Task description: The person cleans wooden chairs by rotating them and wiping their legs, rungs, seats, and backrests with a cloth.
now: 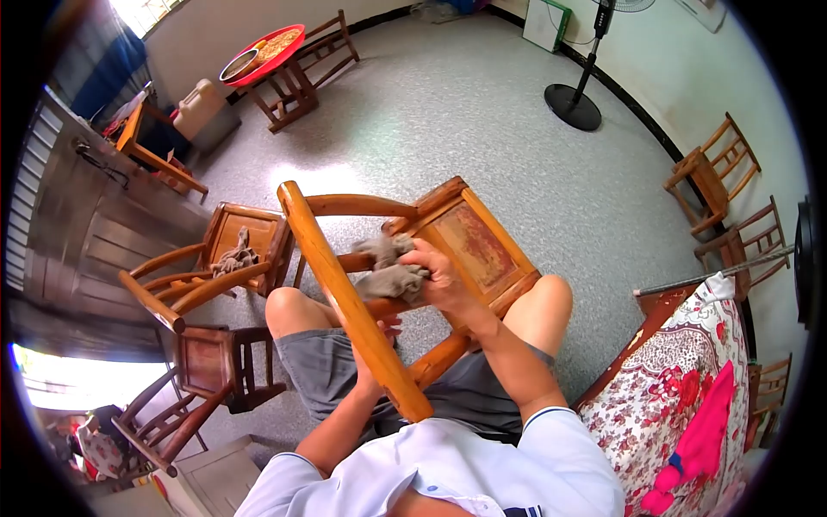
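A wooden chair (340, 293) lies tilted across my lap, its thick top rail toward my chest and its seat panel (474, 246) farther out, worn reddish-brown in the middle. My right hand (438, 274) is closed on a grey-brown cloth (392, 280), which presses around the slats of the chair back. Lower down, my left hand (372, 349) holds the chair back from below, partly hidden behind the thick rail.
At the left stand two more chairs, one with a cloth (237, 256) on its seat (226, 233). A bed with a floral cover (680, 370) is at the right. Farther off are a fan (573, 108), a red tray (280, 53) and small chairs (711, 177).
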A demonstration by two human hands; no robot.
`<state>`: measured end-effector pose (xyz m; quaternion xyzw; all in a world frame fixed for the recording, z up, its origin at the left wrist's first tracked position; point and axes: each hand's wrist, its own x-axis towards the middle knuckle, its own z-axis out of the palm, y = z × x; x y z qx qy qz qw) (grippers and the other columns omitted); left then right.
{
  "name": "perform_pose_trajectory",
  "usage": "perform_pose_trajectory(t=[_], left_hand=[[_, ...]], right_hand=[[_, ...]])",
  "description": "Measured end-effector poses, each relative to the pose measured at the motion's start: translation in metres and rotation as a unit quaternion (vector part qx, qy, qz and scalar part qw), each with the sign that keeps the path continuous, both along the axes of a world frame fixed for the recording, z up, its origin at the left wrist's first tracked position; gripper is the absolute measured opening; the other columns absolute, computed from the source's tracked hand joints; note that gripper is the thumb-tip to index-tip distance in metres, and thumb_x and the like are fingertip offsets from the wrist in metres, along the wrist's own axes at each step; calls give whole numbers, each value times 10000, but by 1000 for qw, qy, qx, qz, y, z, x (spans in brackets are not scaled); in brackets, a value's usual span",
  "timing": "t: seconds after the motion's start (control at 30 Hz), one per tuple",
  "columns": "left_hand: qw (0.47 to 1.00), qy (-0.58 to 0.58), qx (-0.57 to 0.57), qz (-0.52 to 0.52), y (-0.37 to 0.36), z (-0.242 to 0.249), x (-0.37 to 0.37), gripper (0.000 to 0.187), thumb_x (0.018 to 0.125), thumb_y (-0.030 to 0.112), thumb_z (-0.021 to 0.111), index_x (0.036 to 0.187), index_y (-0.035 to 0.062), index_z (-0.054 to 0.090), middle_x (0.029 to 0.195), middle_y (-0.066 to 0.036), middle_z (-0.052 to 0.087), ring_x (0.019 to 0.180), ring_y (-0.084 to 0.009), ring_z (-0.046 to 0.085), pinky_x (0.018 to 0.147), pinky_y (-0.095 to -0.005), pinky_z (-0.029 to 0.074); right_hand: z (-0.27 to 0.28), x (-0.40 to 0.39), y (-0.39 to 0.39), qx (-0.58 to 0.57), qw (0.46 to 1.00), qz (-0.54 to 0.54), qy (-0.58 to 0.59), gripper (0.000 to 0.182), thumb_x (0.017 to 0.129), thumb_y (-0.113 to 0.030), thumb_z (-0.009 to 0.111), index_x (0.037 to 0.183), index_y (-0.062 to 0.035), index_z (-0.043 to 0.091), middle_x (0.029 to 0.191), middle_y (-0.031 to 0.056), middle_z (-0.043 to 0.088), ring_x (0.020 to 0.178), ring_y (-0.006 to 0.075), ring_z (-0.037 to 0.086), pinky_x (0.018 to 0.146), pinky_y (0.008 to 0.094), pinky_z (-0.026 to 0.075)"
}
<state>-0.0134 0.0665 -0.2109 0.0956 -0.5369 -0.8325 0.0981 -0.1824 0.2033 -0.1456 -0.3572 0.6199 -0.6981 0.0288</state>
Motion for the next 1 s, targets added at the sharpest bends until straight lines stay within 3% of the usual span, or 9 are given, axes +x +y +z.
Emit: perform_pose_trajectory(t=[0.1, 0.2, 0.23, 0.3, 0.43, 0.5, 0.67, 0.83, 1.0], left_hand=[[1000, 3, -16, 16, 0, -15, -5, 267, 1016, 181, 499, 1233, 36, 557, 1225, -166, 592, 1104, -254, 589, 908, -377, 484], [996, -42, -49, 61, 10, -18, -28, 326, 1010, 221, 510, 1284, 45, 500, 1074, -102, 664, 1025, -237, 658, 809, -341, 558], [997, -57, -11, 44, 9, -39, -35, 349, 1010, 235, 508, 1304, 48, 486, 1126, -86, 647, 1072, -229, 637, 831, -351, 553], [996, -75, 31, 31, 14, -43, -41, 371, 1011, 249, 507, 1324, 52, 472, 1177, -70, 629, 1119, -220, 616, 853, -360, 549], [972, -163, 172, 2, 28, -6, -81, 379, 1008, 301, 501, 1301, 61, 500, 1229, -54, 595, 1172, -200, 574, 909, -373, 520], [964, -165, 203, -48, 28, -4, -97, 380, 1005, 301, 505, 1300, 62, 504, 1228, -56, 596, 1170, -201, 575, 911, -373, 519], [951, -156, 231, -135, 18, -9, -108, 382, 996, 301, 516, 1295, 64, 513, 1227, -63, 601, 1165, -205, 578, 916, -374, 516], [948, -145, 240, -149, 5, -15, -107, 384, 988, 301, 527, 1291, 66, 522, 1225, -70, 605, 1160, -209, 581, 922, -376, 513], [949, -143, 255, -119, -5, -26, -95, 386, 979, 301, 538, 1287, 68, 530, 1223, -76, 609, 1154, -212, 584, 927, -377, 509]], right_hand=[[-38, -4, 27, 222, 972, -72, 19, 203, 848, -77, 611, 1039, -15, 646, 1004, 191, 625, 969, 300, 627, 826, 339, 481], [-71, 17, 40, 204, 956, -120, -176, 223, 846, -78, 617, 1056, -9, 649, 1044, 148, 633, 1004, 247, 608, 874, 339, 465], [-141, 7, 45, 158, 965, -97, -184, 278, 859, -138, 607, 1103, -8, 640, 1082, 170, 663, 1038, 241, 619, 904, 345, 467], [-89, 9, 45, 379, 892, -129, -210, 320, 892, -173, 569, 1143, 17, 627, 1060, 145, 678, 1070, 214, 607, 936, 338, 454], [-92, 6, 37, 206, 945, -79, -242, 340, 916, -220, 503, 1133, 18, 614, 1053, 248, 663, 1058, 352, 625, 906, 385, 464], [-108, -1, 38, 254, 934, 27, -250, 390, 997, -262, 444, 1153, 51, 617, 1085, 119, 662, 1055, 184, 586, 932, 326, 443], [-67, -7, 41, 274, 920, 130, -250, 451, 1036, -329, 408, 1210, 36, 606, 1127, 112, 649, 1063, 173, 576, 937, 307, 444], [-77, 11, 43, 79, 918, 91, -379, 442, 1032, -327, 449, 1273, 24, 570, 1189, 111, 626, 1101, 172, 562, 958, 294, 437], [-100, -3, 41, 331, 901, 43, -275, 422, 1006, -292, 494, 1241, 50, 570, 1172, 128, 634, 1094, 183, 571, 942, 299, 443]])
